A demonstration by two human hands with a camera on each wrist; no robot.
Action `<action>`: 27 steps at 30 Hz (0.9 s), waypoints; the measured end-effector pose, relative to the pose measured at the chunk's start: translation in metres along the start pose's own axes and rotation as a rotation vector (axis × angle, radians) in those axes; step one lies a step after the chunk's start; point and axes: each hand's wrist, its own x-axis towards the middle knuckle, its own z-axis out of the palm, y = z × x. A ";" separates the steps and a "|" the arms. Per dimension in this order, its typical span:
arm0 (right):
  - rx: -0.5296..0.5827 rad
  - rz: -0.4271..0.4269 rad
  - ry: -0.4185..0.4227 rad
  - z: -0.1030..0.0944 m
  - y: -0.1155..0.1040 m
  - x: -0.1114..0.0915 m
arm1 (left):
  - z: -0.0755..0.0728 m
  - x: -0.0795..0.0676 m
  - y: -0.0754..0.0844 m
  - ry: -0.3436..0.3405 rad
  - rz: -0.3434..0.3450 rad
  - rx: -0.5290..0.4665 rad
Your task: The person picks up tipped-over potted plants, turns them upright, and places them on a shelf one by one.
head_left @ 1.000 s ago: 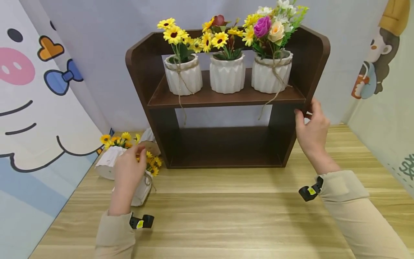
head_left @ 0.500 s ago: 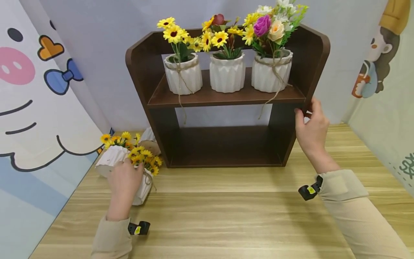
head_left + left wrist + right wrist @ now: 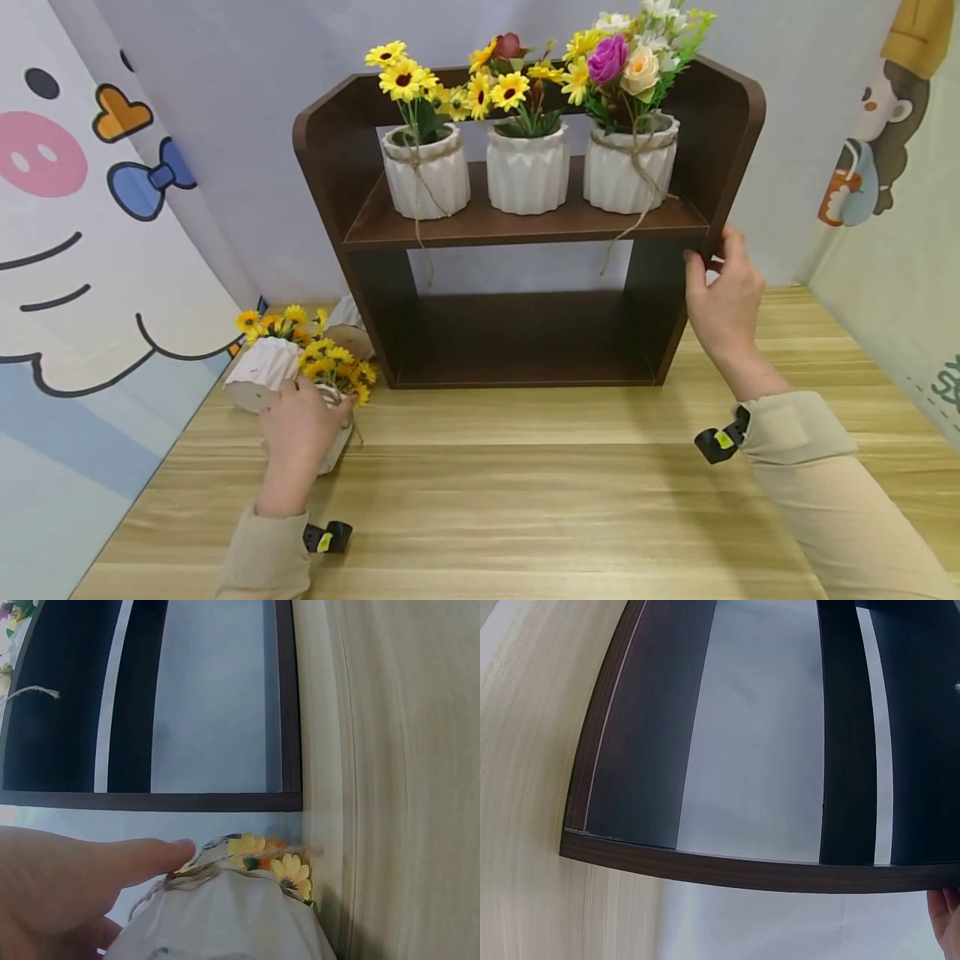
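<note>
My left hand [image 3: 298, 425] is over a white flower pot [image 3: 335, 446] lying on its side, with its thumb and fingers on either side near the rim. Yellow flowers [image 3: 330, 360] spill from this pot, and twine circles its neck. In the left wrist view the thumb is beside the twine on the pot [image 3: 225, 919]. At the right, my right hand [image 3: 723, 304] holds the side panel of a dark brown two-tier shelf [image 3: 525, 237], thumb in front and fingers behind. Only a bit of that hand [image 3: 949, 922] shows in the right wrist view.
On the upper tier stand three white pots: a left pot [image 3: 426, 175], a middle pot [image 3: 527, 171] and a right pot [image 3: 630, 171], all with artificial flowers. Another white pot [image 3: 262, 371] lies left of my hand, and one more pot [image 3: 348, 329] lies behind, against the shelf.
My left hand has drawn back from above the yellow flowers, then come down over the nearest lying pot. The right hand stays on the shelf's side.
</note>
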 end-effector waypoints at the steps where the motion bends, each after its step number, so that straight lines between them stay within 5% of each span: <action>1: 0.000 -0.001 0.000 0.000 0.000 0.000 | 0.000 0.000 0.000 0.003 0.003 -0.004; 17: 0.008 -0.011 0.006 0.000 0.000 -0.001 | 0.006 0.002 -0.012 -0.054 -0.025 -0.084; 27: 0.001 -0.014 0.009 0.000 0.000 -0.001 | 0.012 0.000 -0.009 0.002 -0.046 -0.011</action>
